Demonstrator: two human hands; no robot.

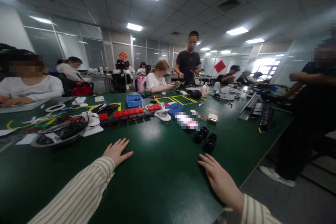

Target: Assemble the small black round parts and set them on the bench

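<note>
My left hand (117, 152) rests on the green tabletop (157, 168), its fingers spread and nothing in them. Over the table's right part, my right hand (219, 178) is stretched out with the fingers apart, also holding nothing. Just beyond its fingertips stand several black round cup-like parts (209, 144). Farther back lie a pixelated phone-like screen (187, 120) and a small cream-coloured case (212, 118). A white clip-like stand (162, 112) is beyond my left hand, beside a row of red and black blocks (128, 112).
A metal bowl (39, 142) with dark parts and loose cables sits at the left. Two blue bins, one blue bin (134, 100) farther back, stand mid-table. Metal and black racks (249, 106) lie at the right. A person in dark clothes (299, 112) stands by the right edge; others sit around.
</note>
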